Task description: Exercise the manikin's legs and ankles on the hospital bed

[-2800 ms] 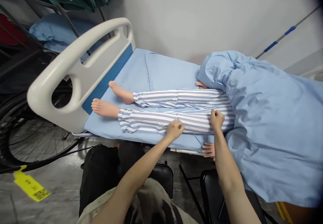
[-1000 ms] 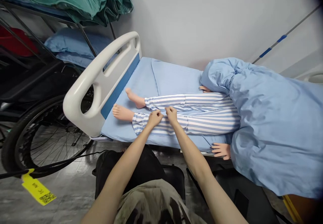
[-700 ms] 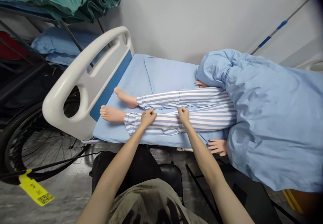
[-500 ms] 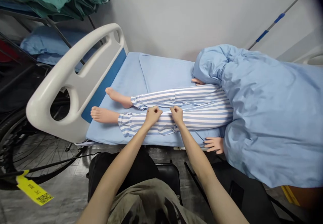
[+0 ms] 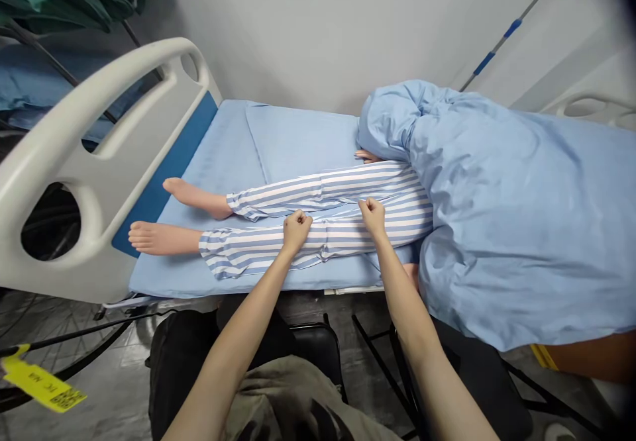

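Since half a second ago the two fists have spread apart along the near trouser leg (image 5: 278, 245) of the dummy lying on the bed (image 5: 278, 136). Left hand (image 5: 296, 229) and right hand (image 5: 372, 216) are both closed into fists holding nothing, resting on the striped cloth. At three o'clock, a blue blanket (image 5: 497, 209) covers the body.

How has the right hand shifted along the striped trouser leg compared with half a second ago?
Yes. The right hand, a closed fist, has moved up the striped trouser leg toward the blue quilt, away from the left hand.
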The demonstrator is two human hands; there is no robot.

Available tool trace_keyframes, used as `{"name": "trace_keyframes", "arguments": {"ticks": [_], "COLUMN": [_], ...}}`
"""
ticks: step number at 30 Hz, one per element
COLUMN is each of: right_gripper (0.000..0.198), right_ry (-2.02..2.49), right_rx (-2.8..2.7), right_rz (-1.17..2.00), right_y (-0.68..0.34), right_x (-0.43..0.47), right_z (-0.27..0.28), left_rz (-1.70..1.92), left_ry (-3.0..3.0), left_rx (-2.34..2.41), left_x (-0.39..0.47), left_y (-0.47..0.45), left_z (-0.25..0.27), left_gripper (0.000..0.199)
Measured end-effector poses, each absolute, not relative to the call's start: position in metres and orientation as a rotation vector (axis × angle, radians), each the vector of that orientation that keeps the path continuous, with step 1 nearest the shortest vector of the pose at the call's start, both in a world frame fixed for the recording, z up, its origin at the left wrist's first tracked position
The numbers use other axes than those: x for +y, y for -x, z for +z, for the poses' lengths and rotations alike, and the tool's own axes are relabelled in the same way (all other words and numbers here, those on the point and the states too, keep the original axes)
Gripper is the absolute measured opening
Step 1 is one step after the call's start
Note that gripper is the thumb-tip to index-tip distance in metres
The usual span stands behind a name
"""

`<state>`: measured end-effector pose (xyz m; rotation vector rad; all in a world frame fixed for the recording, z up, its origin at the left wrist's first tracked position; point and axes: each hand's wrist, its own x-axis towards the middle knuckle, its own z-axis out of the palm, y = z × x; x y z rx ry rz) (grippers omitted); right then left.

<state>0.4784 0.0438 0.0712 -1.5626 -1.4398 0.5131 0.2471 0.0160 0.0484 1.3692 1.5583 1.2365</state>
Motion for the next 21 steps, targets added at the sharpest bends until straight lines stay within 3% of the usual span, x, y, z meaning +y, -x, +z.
{"name": "trace_keyframes", "arguments": {"ticks": [6,14,21], "right_gripper": [0.036,0.039,0.034], "right_ry": [1.787,1.552,1.863], "right_rx": [-1.445,-1.37,-1.344], "right_rz": [0.353,0.482,0.136], "right_y": [-0.477,-0.505,-0.545], "right_x": [0.042,0.045,0.042], "right_z": [0.045,0.056,0.054], "left_rz": [1.142,0.702,0.696], "left_ry": [-1.524,-1.892,-1.912], "left_rx": [1.408,1.594,1.604], "left_x": [0.018,0.024,0.022], "left_y": [-0.289,-0.314,-0.313], "left_z": [0.059,0.04,0.034], "left_gripper": [0.027,0.019,0.016]}}
